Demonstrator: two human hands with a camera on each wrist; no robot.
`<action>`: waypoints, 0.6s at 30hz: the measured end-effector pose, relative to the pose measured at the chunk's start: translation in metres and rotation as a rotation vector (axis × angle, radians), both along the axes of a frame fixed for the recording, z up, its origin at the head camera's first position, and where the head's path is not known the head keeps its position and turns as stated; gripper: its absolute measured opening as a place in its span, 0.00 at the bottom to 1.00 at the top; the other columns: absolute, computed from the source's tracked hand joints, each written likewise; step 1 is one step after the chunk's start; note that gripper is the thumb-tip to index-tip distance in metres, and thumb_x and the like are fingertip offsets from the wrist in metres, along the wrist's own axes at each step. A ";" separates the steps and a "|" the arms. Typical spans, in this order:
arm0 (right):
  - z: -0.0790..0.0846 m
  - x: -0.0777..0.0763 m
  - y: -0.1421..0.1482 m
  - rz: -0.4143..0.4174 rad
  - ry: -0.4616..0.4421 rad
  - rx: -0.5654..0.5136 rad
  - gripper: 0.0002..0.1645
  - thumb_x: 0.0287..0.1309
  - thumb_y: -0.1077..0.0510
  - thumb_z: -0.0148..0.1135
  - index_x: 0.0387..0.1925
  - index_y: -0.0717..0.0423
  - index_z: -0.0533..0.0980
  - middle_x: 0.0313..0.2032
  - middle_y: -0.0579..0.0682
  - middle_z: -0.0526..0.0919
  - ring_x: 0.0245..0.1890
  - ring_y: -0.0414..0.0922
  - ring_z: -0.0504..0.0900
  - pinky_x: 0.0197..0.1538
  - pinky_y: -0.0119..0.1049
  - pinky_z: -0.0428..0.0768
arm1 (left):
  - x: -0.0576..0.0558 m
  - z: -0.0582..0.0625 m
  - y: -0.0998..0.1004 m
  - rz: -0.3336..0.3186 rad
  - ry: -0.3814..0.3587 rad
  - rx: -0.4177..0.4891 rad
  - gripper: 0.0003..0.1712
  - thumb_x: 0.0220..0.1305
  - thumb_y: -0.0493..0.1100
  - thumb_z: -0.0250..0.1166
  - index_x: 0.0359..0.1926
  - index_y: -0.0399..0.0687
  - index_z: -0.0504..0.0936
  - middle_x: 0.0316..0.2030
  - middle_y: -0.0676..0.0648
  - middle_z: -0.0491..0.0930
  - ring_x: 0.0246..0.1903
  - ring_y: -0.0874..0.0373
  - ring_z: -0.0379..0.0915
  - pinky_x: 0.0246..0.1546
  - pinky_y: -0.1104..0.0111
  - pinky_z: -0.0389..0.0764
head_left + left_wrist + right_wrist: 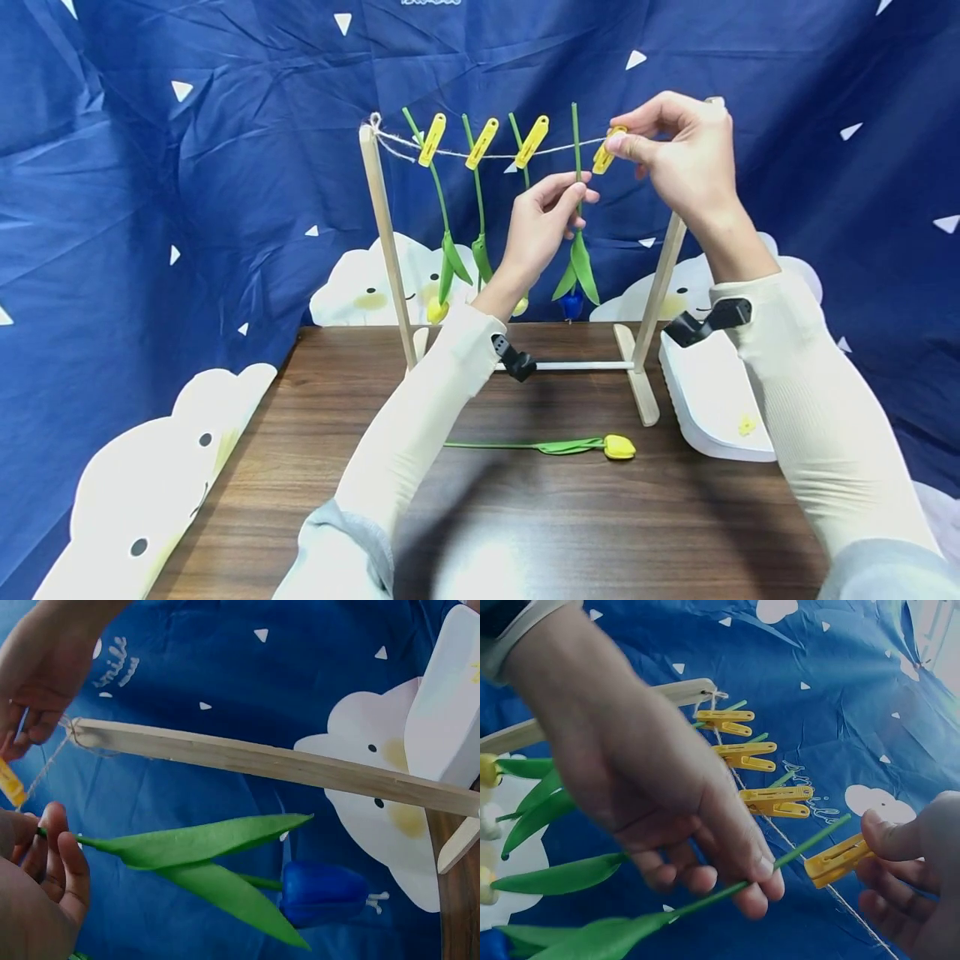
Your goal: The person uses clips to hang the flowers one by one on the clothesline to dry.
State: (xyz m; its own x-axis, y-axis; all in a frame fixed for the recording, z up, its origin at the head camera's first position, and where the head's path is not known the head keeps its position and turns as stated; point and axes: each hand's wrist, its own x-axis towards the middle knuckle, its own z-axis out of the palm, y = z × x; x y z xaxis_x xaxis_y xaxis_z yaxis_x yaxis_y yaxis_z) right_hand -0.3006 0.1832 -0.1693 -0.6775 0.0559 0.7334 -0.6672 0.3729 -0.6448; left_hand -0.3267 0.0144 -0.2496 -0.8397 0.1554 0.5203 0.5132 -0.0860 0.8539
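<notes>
My left hand (543, 221) pinches the green stem of a blue tulip (322, 892), which hangs head down with its stem crossing the string (555, 149). Just to the right, my right hand (686, 154) holds a yellow clothespin (836, 860) between thumb and fingers, at the string and beside the stem. Along the string to the left, several yellow clothespins (482, 143) hold other tulips upside down by their stems. One of those has a yellow head (437, 310); others are partly hidden behind my left arm.
The string is tied between the wooden posts (386, 242) of a stand on the brown table (600, 533). A yellow tulip (618, 447) lies in front of it. At the right is a white container (712, 392) with a small yellow piece (746, 425); a blue curtain hangs behind.
</notes>
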 end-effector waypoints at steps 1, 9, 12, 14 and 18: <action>0.002 -0.001 -0.001 0.012 -0.009 -0.022 0.05 0.58 0.65 0.79 0.37 0.58 0.90 0.27 0.30 0.88 0.20 0.32 0.81 0.31 0.21 0.78 | -0.001 -0.001 0.001 0.002 -0.002 0.005 0.15 0.80 0.42 0.61 0.61 0.43 0.86 0.44 0.41 0.91 0.28 0.54 0.79 0.30 0.72 0.81; 0.017 -0.011 -0.010 0.204 -0.115 -0.297 0.06 0.55 0.66 0.80 0.36 0.64 0.90 0.27 0.46 0.91 0.12 0.40 0.75 0.17 0.25 0.72 | -0.007 0.000 0.002 0.028 -0.022 0.018 0.16 0.81 0.42 0.61 0.61 0.42 0.85 0.46 0.37 0.90 0.27 0.53 0.81 0.29 0.74 0.81; 0.020 -0.016 -0.013 0.217 -0.163 -0.319 0.07 0.55 0.65 0.80 0.36 0.62 0.91 0.27 0.47 0.91 0.12 0.40 0.75 0.18 0.25 0.74 | -0.007 0.001 0.002 0.038 -0.028 0.025 0.16 0.81 0.42 0.60 0.61 0.41 0.84 0.47 0.37 0.90 0.25 0.61 0.81 0.29 0.75 0.81; 0.020 -0.019 -0.015 0.220 -0.199 -0.323 0.07 0.55 0.64 0.81 0.36 0.61 0.91 0.26 0.47 0.91 0.11 0.40 0.75 0.17 0.26 0.75 | -0.007 0.002 0.003 0.039 -0.036 0.024 0.16 0.81 0.42 0.60 0.62 0.41 0.83 0.47 0.36 0.90 0.24 0.64 0.80 0.29 0.75 0.81; 0.014 -0.024 -0.016 0.244 -0.265 -0.349 0.06 0.56 0.66 0.80 0.36 0.61 0.91 0.25 0.47 0.90 0.10 0.40 0.76 0.15 0.28 0.75 | -0.005 0.002 0.005 0.034 -0.057 0.017 0.18 0.81 0.42 0.60 0.63 0.39 0.82 0.49 0.34 0.89 0.24 0.65 0.81 0.29 0.75 0.82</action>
State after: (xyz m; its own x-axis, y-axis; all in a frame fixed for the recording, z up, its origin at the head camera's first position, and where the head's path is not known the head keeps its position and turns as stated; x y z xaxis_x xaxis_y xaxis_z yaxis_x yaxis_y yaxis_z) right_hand -0.3246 0.1671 -0.1548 -0.8619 0.0833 0.5001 -0.5044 -0.0417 -0.8625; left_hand -0.3320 0.0193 -0.2476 -0.8726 0.1182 0.4740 0.4669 -0.0839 0.8803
